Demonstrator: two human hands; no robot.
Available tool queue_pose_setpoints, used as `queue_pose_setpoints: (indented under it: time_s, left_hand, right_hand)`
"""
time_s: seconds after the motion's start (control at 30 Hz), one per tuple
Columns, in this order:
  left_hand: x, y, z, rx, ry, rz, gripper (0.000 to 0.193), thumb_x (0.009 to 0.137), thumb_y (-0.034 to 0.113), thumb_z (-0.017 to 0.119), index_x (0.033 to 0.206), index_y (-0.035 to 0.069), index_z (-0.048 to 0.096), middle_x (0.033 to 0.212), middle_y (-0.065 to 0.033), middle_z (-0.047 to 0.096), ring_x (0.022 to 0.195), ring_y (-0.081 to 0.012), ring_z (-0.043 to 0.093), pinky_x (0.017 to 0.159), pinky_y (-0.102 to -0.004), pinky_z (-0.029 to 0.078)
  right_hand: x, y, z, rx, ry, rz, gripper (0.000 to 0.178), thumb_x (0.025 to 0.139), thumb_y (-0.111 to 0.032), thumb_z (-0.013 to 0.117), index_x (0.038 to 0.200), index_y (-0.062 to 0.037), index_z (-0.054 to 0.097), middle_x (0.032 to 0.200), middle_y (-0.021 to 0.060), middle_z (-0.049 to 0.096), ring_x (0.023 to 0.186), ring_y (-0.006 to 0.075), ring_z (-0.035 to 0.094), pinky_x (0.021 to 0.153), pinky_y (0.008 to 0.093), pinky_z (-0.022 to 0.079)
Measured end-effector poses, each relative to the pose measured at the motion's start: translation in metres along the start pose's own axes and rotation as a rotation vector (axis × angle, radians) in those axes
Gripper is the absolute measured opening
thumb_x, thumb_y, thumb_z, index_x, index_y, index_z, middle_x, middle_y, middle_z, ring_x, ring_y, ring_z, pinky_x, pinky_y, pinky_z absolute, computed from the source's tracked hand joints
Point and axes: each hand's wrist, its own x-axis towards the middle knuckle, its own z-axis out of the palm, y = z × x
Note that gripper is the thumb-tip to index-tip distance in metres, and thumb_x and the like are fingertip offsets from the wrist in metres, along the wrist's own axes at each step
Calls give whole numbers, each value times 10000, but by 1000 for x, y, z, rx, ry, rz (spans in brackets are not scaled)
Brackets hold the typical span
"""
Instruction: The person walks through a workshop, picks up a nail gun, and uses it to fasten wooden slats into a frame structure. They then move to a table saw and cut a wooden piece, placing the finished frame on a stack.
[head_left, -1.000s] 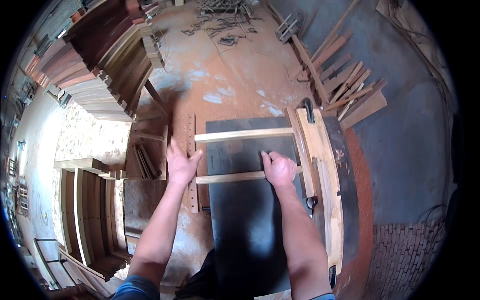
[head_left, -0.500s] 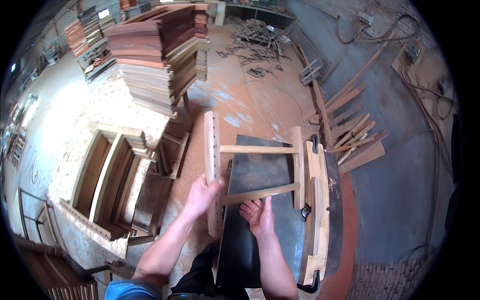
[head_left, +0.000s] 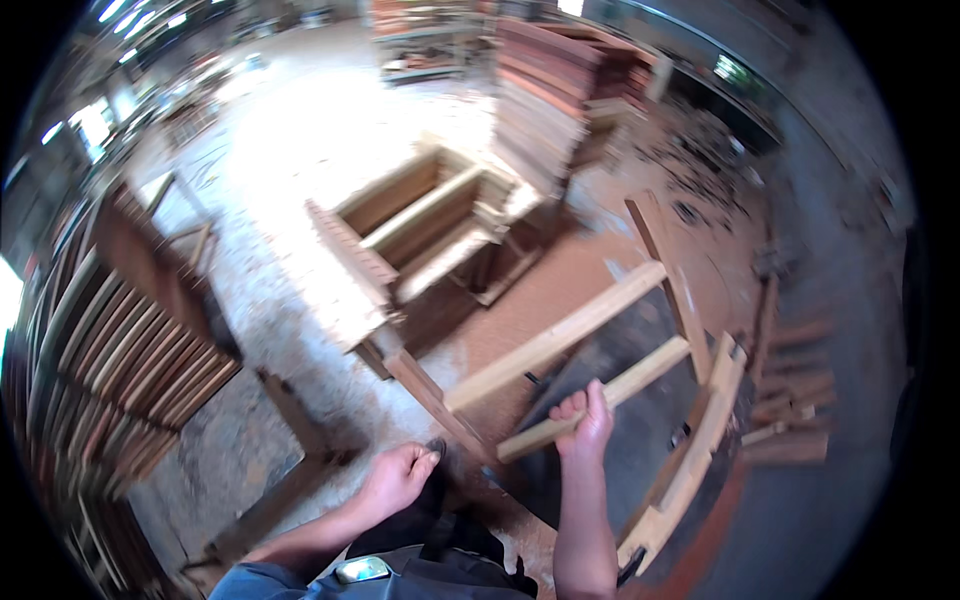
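My right hand (head_left: 583,422) is wrapped round the lower crossbar of a wooden frame (head_left: 556,334), thumb up. The frame has two posts joined by two crossbars and is held tilted over a dark-topped bench (head_left: 640,450). My left hand (head_left: 402,474) is off the frame, near the lower end of its left post (head_left: 432,398). Its fingers are pinched together, with something small and dark at the fingertips that I cannot make out. Pale wooden pieces (head_left: 692,470) lie along the bench's right edge.
A slatted wooden assembly (head_left: 420,215) rests on a sawdust-covered stand ahead. Stacked boards (head_left: 540,90) rise behind it. Many curved wooden parts (head_left: 130,350) are piled at the left. Blurred offcuts (head_left: 795,400) lie at the right, and scrap (head_left: 705,140) lies farther back.
My view has swung left. My left hand has let go of the left post, and my right hand has closed round the lower crossbar. The frame has turned and tilted.
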Motion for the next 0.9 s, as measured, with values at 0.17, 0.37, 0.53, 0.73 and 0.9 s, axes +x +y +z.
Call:
queue_pose_setpoints:
  time_s: [0.17,0.37,0.53,0.73,0.9]
  left_hand:
    - [-70,25,-72,417,377,138,640,754,311,752,1241,-29,513,1114,-200,594,964,-372,579,820,-425,496]
    - [-162,-23,-108,390,452,-214,816,753,431,759,1328,-41,423,1087,-206,598,971,-370,594,798,-441,492]
    - [-254,-61,-159,121,689,-432,530,795,388,738,1150,41,554,910,-159,662,825,-361,660,694,-445,519]
    - [-381,-157,-184,-626,1328,-473,159,881,149,628,925,35,525,682,-44,582,622,-125,593,573,-294,492]
    - [-502,-173,-296,-657,1801,-579,148,877,162,604,895,51,508,646,-52,557,556,-145,566,548,-291,482]
  right_hand:
    - [-57,54,42,-174,-282,76,103,970,-137,535,923,-124,445,622,19,401,483,150,413,452,316,385]
    - [-146,150,99,-482,-657,169,102,937,-26,508,923,-72,417,618,37,423,487,134,435,479,312,437]
    - [-243,234,142,-923,-1104,161,117,864,16,542,896,-43,446,647,63,517,504,157,537,483,300,479]
    - [-420,333,236,-1027,-1910,-399,491,739,-39,699,1181,43,503,929,155,644,785,231,665,749,346,539]
    - [-479,372,267,-793,-2103,-328,531,707,-21,715,1202,40,532,1039,191,636,884,269,665,801,358,530]
